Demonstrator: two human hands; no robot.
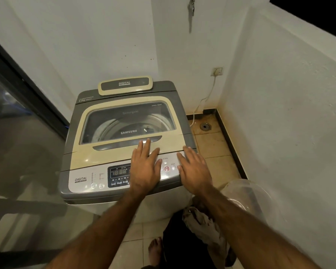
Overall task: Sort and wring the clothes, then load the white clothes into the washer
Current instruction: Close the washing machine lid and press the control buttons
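A grey and cream top-loading washer (85, 152) stands in the corner with its glass lid (128, 121) down; the drum shows through the glass. My left hand (145, 166) lies flat with straight fingers on the lid's front, fingertips at the grey handle recess (114, 145). My right hand (195, 169) rests flat on the right end of the control panel (97, 179), beside the red and power buttons (170, 168). Neither hand holds anything. Pale crumpled clothes (204, 226) lie low on the floor under my right forearm.
A clear plastic basin (248, 193) stands on the floor right of the washer. A floor drain (204, 126) and a white cord from a wall socket (217, 71) are behind it. A dark glass door (17, 105) runs along the left. My bare foot (155, 249) is on the tiles.
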